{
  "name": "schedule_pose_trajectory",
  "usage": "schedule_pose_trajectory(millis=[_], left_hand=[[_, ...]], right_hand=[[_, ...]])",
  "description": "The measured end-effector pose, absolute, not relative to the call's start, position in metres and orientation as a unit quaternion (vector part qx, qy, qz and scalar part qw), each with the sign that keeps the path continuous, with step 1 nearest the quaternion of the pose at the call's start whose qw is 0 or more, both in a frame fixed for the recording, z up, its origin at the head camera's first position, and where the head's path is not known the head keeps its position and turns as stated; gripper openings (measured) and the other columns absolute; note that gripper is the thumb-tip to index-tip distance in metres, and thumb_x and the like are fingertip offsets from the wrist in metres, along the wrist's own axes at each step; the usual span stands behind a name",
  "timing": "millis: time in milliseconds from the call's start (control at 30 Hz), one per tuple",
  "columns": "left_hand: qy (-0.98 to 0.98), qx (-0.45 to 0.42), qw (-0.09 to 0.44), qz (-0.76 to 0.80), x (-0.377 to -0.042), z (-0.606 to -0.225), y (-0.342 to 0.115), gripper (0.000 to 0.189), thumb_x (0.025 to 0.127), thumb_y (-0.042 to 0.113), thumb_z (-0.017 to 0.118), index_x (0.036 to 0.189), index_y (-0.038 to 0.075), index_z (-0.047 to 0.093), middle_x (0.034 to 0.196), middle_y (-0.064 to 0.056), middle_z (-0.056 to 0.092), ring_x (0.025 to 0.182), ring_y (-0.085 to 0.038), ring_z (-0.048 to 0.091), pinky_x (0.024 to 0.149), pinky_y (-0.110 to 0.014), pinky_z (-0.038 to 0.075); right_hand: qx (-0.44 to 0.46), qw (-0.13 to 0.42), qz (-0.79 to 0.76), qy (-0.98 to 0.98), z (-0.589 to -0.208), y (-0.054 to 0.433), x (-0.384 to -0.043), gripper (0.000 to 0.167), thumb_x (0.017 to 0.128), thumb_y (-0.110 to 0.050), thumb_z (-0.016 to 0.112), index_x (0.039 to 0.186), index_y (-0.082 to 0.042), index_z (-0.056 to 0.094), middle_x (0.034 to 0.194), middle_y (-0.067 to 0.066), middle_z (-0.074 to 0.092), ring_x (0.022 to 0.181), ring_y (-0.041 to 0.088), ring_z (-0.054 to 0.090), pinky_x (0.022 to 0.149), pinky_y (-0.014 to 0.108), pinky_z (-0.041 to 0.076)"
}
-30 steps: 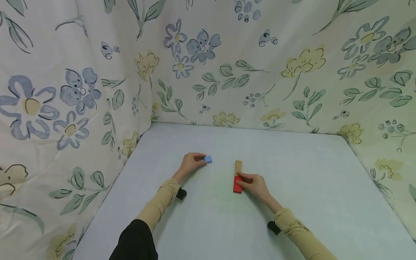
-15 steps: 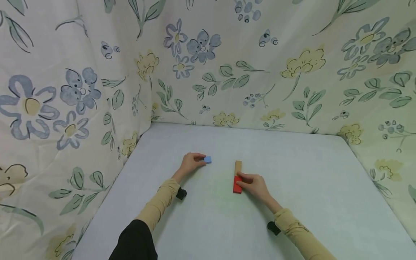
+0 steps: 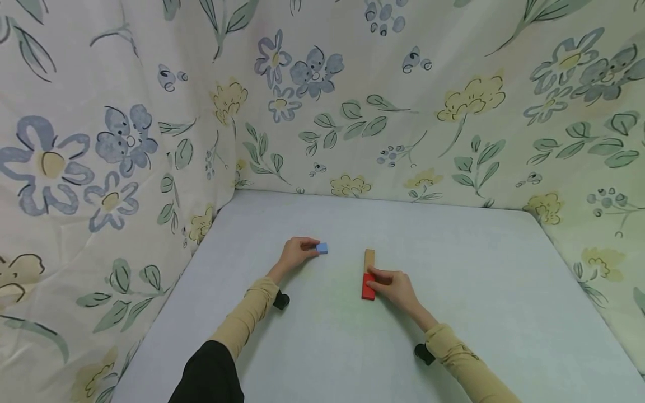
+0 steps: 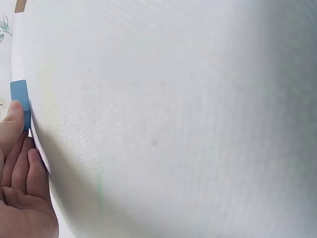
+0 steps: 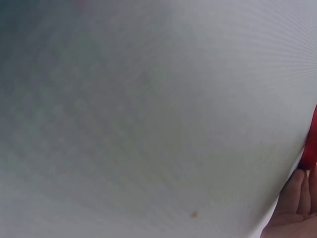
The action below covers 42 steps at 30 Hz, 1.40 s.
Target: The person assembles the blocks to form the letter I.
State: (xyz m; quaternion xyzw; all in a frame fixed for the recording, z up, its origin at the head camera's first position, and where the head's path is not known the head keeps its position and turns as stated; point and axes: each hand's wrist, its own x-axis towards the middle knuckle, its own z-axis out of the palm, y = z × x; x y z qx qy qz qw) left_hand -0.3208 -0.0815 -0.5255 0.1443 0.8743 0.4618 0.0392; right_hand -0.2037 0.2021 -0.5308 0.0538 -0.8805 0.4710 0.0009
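Note:
My left hand (image 3: 296, 252) pinches a small blue block (image 3: 322, 248) between thumb and fingers, left of the table's middle. The left wrist view shows the thumb lying over the blue block (image 4: 20, 96) at the left edge. With my right hand (image 3: 398, 286) I grip a red block (image 3: 368, 290), thumb and forefinger at its right side and top end. A narrow wooden block (image 3: 370, 259) lies in line with the red one, meeting its far end. Only a strip of the red block (image 5: 310, 148) shows in the right wrist view, beside the fingers.
A white-covered table (image 3: 484, 291) lies under both hands. Flower-printed cloth (image 3: 373, 129) hangs behind it and along its left and right sides. A black wrist camera (image 3: 281, 300) hangs under the left wrist, another (image 3: 424, 354) under the right.
The blue block turns slightly in my left fingers, its front edge now more level. My right hand and the red and wooden blocks stay where they were.

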Motion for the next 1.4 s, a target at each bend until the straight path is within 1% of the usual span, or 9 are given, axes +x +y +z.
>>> schedule_pose_trajectory(millis=[267, 433, 633, 800, 933, 1133, 1400], left_hand=[[0.88, 0.151, 0.042, 0.448, -0.321, -0.525, -0.082, 0.03, 0.081, 0.01, 0.074, 0.11, 0.005, 0.07, 0.115, -0.011, 0.069, 0.108, -0.023, 0.065, 0.094, -0.034, 0.052], [0.876, 0.158, 0.049, 0.452, -0.318, -0.52, -0.081, 0.031, 0.08, 0.01, 0.075, 0.11, 0.004, 0.07, 0.115, -0.012, 0.069, 0.108, -0.025, 0.065, 0.094, -0.035, 0.052], [0.87, 0.158, 0.056, 0.463, -0.317, -0.517, -0.076, 0.032, 0.083, 0.012, 0.073, 0.114, 0.009, 0.069, 0.117, -0.008, 0.068, 0.11, -0.021, 0.064, 0.094, -0.031, 0.052], [0.865, 0.175, 0.06, 0.467, -0.318, -0.51, -0.068, 0.032, 0.083, 0.013, 0.072, 0.115, 0.01, 0.069, 0.119, -0.007, 0.068, 0.111, -0.021, 0.063, 0.094, -0.031, 0.052], [0.864, 0.189, 0.068, 0.462, -0.317, -0.501, -0.061, 0.032, 0.084, 0.014, 0.071, 0.116, 0.011, 0.069, 0.12, -0.006, 0.068, 0.113, -0.02, 0.062, 0.095, -0.03, 0.051], [0.855, 0.206, 0.072, 0.471, -0.315, -0.489, -0.047, 0.033, 0.084, 0.012, 0.072, 0.116, 0.008, 0.069, 0.12, -0.008, 0.067, 0.113, -0.019, 0.063, 0.095, -0.028, 0.051], [0.85, 0.217, 0.074, 0.475, -0.313, -0.488, -0.023, 0.033, 0.085, 0.012, 0.071, 0.117, 0.008, 0.068, 0.12, -0.007, 0.067, 0.113, -0.019, 0.063, 0.095, -0.027, 0.051]], right_hand=[[0.047, -0.002, 0.471, -0.881, -0.53, 0.2, -0.203, 0.044, 0.081, -0.02, 0.075, 0.123, -0.012, 0.065, 0.122, 0.006, 0.066, 0.117, 0.024, 0.059, 0.096, 0.044, 0.05], [0.055, 0.001, 0.471, -0.88, -0.531, 0.2, -0.203, 0.043, 0.081, -0.02, 0.075, 0.123, -0.012, 0.065, 0.121, 0.006, 0.066, 0.116, 0.024, 0.06, 0.094, 0.041, 0.051], [0.067, -0.001, 0.487, -0.871, -0.532, 0.201, -0.202, 0.044, 0.082, -0.022, 0.075, 0.123, -0.012, 0.064, 0.12, 0.005, 0.067, 0.114, 0.023, 0.062, 0.093, 0.037, 0.052], [0.068, -0.001, 0.489, -0.869, -0.532, 0.201, -0.202, 0.044, 0.082, -0.023, 0.074, 0.124, -0.011, 0.064, 0.121, 0.005, 0.066, 0.115, 0.023, 0.061, 0.094, 0.038, 0.051], [0.067, -0.001, 0.489, -0.87, -0.531, 0.201, -0.202, 0.044, 0.082, -0.022, 0.074, 0.124, -0.011, 0.064, 0.122, 0.005, 0.066, 0.116, 0.023, 0.06, 0.094, 0.038, 0.051], [0.062, -0.003, 0.489, -0.87, -0.53, 0.201, -0.202, 0.044, 0.082, -0.022, 0.075, 0.123, -0.011, 0.064, 0.122, 0.005, 0.066, 0.117, 0.023, 0.06, 0.095, 0.041, 0.05], [0.057, -0.007, 0.484, -0.873, -0.53, 0.202, -0.202, 0.045, 0.082, -0.023, 0.074, 0.124, -0.012, 0.064, 0.123, 0.005, 0.065, 0.118, 0.023, 0.059, 0.096, 0.043, 0.049]])
